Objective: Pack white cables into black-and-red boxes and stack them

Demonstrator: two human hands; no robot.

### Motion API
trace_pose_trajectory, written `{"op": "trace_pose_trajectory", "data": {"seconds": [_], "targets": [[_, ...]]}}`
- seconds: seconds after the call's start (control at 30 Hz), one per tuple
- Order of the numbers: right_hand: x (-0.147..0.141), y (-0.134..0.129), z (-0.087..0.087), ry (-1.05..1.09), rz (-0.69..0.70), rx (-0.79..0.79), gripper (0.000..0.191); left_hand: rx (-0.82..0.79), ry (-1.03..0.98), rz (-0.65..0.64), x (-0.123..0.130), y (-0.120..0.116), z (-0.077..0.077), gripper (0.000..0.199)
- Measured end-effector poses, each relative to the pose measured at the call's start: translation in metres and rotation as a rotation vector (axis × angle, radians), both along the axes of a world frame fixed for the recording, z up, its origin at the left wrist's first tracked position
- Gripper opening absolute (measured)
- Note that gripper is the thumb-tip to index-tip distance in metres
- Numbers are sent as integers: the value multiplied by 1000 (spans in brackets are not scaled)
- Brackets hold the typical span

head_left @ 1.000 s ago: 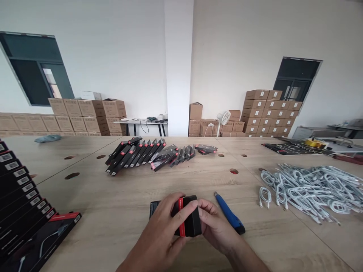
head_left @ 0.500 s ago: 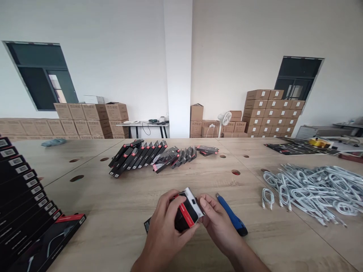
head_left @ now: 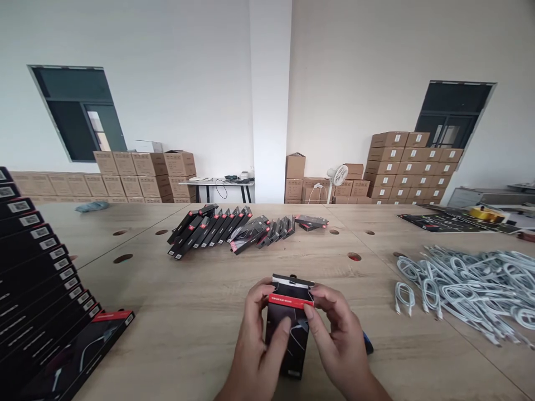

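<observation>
Between my hands is a slim black cable box (head_left: pixel 295 334) with a red band near its top and a cable pictured on its front. Its top end faces away from me, with the flap raised. My left hand (head_left: pixel 261 340) grips the box's left side, thumb lying across the front. On the right side, my right hand (head_left: pixel 338 334) holds the upper edge, its thumb at the red band and fingers behind. A blue utility knife (head_left: pixel 368 343) lies on the table, mostly hidden behind my right hand.
A long stack of similar boxes (head_left: pixel 45 284) leans at the left. More boxes (head_left: pixel 217 228) lie in a row at the table's far side. Coiled white cables (head_left: pixel 463 289) are heaped at the right. Round holes (head_left: pixel 123 258) pierce the wooden tabletop (head_left: pixel 175 312).
The box has turned from tilted sideways to lengthwise, its front now facing up. My right hand has moved from the open end to the box's side. The view has shifted slightly left.
</observation>
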State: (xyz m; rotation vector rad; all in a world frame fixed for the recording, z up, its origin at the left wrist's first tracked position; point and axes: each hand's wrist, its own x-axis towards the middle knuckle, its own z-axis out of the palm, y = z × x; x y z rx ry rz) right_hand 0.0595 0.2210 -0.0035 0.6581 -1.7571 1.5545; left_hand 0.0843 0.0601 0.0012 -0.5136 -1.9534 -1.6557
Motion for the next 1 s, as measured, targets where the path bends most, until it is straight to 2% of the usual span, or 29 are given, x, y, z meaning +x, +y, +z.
{"op": "trace_pose_trajectory", "data": {"seconds": [0.07, 0.13, 0.23, 0.33, 0.47, 0.57, 0.73, 1.0], "targets": [[-1, 4, 2, 21, -29, 73, 27, -60, 42, 80, -3, -8, 2, 20], [1, 6, 4, 10, -31, 115, 24, -126, 106, 109, -6, -15, 4, 16], [5, 5, 5, -23, 19, 51, 22, -87, 164, 94, -6, -18, 5, 13], [9, 4, 6, -26, 103, -40, 31, -19, 192, 78, -2, -16, 11, 23], [12, 7, 14, -33, 202, 2, 23, -177, 258, -22, 6, -19, 24, 25], [15, 10, 23, -60, 218, 15, 23, -214, 254, -61, 8, -24, 32, 27], [18, 13, 35, -103, 291, 35, 15, -225, 249, -106, 9, -29, 32, 32], [16, 31, 37, -172, 419, 115, 14, -277, 276, -97, 10, -34, 32, 30]]}}
